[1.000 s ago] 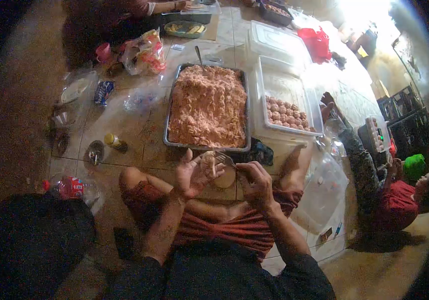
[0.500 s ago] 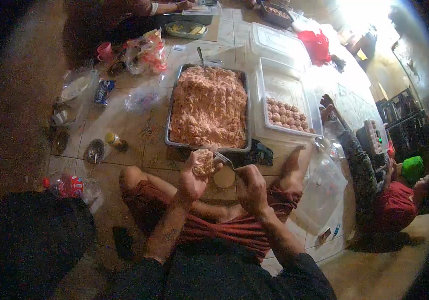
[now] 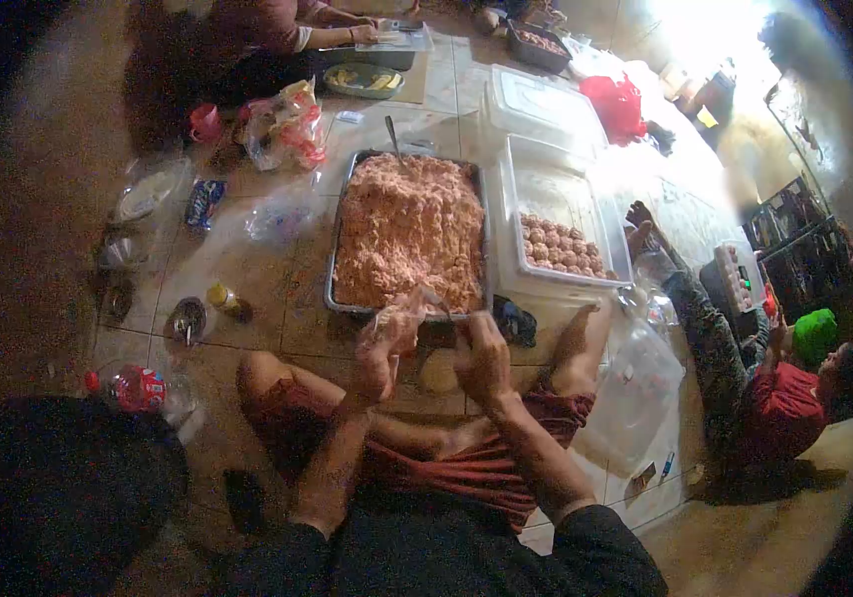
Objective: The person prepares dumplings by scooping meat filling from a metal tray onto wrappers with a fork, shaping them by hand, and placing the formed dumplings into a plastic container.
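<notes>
My left hand (image 3: 379,363) cups a lump of pinkish minced meat (image 3: 401,323) by the near edge of a big tray (image 3: 330,289). Heaped in that tray is more of the meat mixture (image 3: 411,224), with a spoon handle (image 3: 392,134) standing up at its far end. My right hand (image 3: 484,360) is closed around a metal fork. The fork's head reaches over to the left hand and is blurred by motion. To the right, a clear plastic box (image 3: 625,269) holds rows of meatballs (image 3: 561,247) in its near half.
A lidded clear box (image 3: 546,99) stands farther back. At left lie a soda bottle (image 3: 138,388), an ashtray (image 3: 188,320), a yellow-capped jar (image 3: 222,297) and plastic bags (image 3: 287,129). A person in red (image 3: 789,403) reclines at right; another person's hand (image 3: 365,33) works at the back.
Both hands have moved forward, toward the tray's near edge. My left fingers have tipped up around the meat. The view has shifted slightly.
</notes>
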The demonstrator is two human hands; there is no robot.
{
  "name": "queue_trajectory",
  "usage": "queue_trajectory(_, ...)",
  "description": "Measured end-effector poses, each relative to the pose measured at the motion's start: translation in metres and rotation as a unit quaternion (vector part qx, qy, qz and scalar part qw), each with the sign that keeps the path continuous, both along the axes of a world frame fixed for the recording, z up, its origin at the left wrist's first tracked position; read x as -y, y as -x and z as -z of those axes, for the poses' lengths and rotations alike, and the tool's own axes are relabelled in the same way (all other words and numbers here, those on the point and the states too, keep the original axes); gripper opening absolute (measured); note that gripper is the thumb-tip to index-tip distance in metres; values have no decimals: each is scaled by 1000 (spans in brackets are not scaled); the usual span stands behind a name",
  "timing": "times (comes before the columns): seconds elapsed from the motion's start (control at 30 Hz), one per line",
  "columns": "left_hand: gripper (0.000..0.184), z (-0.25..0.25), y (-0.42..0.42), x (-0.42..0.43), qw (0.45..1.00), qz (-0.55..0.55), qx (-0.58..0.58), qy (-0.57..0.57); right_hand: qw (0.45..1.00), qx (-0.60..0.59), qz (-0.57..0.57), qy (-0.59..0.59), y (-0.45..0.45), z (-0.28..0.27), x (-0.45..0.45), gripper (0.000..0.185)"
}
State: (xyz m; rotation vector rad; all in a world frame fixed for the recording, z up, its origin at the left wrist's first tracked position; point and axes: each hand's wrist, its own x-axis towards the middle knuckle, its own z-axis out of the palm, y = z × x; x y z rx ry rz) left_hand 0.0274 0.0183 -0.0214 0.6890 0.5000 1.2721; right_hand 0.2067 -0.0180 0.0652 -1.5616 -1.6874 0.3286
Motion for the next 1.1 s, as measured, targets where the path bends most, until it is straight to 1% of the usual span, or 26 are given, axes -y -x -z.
queue_trajectory(0.03, 45, 63, 2, -10, 998, 17, -4, 56, 999, 12, 15, -31, -4, 0, -10, 11)
queue_trajectory(0.07, 45, 67, 4, -14, 996, 26, -6, 82, 998, 15, 52, -25, -5, -6, -21, 10)
queue_trajectory(0.1, 46, 70, 5, -18, 994, 34, -8, 108, 998, 15, 53, -27, -10, -8, -33, 10)
queue_trajectory(0.13, 47, 21, 11, -16, 995, 36, 29, 86, 998, 12, 45, -47, -17, -6, -45, 9)
queue_trajectory(0.2, 49, -22, 12, -13, 995, 41, 66, 63, 997, 21, 43, -60, -27, 3, -67, 12)
queue_trajectory(0.23, 50, -27, 9, -13, 988, 39, 117, 91, 997, 21, 46, -60, -37, 31, -74, 12)
queue_trajectory(0.27, 52, -32, 5, -13, 978, 40, 168, 117, 997, 58, 49, 16, -56, 72, -84, 14)
queue_trajectory(0.3, 52, -37, 5, -12, 977, 55, 171, 115, 990, 96, 59, 90, -74, 89, -89, 16)
queue_trajectory(0.33, 53, -37, 10, -11, 993, 39, 96, 59, 969, 186, 48, 155, -63, 40, -78, 19)
queue_trajectory(0.37, 55, -32, 18, -11, 991, 49, 106, 67, 951, 199, 97, 217, -43, -5, -69, 19)
queue_trajectory(0.4, 57, -27, 25, -11, 989, 58, 117, 74, 960, 182, 91, 193, -38, -26, -55, 19)
queue_trajectory(0.43, 60, -21, 32, -17, 963, 94, 203, 152, 977, 125, 63, 162, -36, -34, -44, 20)
queue_trajectory(0.47, 62, -26, 31, -25, 948, 163, 245, 118, 989, 71, 34, 126, -33, -35, -36, 21)
queue_trajectory(0.5, 65, -38, 27, -28, 926, 227, 287, 89, 997, 46, -57, 31, -33, -25, -32, 28)
queue_trajectory(0.53, 65, -52, 17, -24, 919, 250, 290, 95, 986, 24, -153, -64, -35, -4, -30, 35)
queue_trajectory(0.57, 66, -67, 8, -17, 929, 211, 268, 146, 958, 45, -211, -187, -45, 54, -28, 45)
queue_trajectory(0.6, 68, -76, 3, -12, 936, 166, 241, 195, 974, 103, -199, 32, -37, 29, -12, 55)
queue_trajectory(0.63, 68, -77, 1, -8, 934, 177, 240, 198, 976, 103, -188, 35, -35, 19, -1, 55)
queue_trajectory(0.7, 68, -78, -2, -9, 938, 147, 244, 200, 986, 66, -151, 22, -36, 2, 7, 57)
queue_trajectory(0.73, 68, -79, -3, -8, 937, 148, 243, 203, 988, 29, -153, -5, -33, -21, 12, 51)
queue_trajectory(0.77, 69, -82, -3, -7, 937, 142, 222, 228, 988, 26, -152, -1, -28, -31, 16, 51)
queue_trajectory(0.83, 72, -86, -3, -8, 937, 128, 182, 270, 994, -47, -102, -13, -23, -40, 18, 28)
queue_trajectory(0.97, 73, -78, -9, -8, 947, 93, 175, 252, 987, -72, -142, 31, -24, -13, 20, 30)
queue_trajectory(1.03, 73, -67, -1, -11, 946, 79, 193, 248, 990, -80, -110, 45, -22, -9, 21, 31)
queue_trajectory(1.07, 73, -61, 0, -11, 946, 79, 191, 249, 990, -82, -109, 46, -23, -5, 22, 31)
queue_trajectory(1.1, 73, -62, 0, -10, 948, 120, 185, 231, 987, -83, -134, 39, -24, -2, 24, 33)
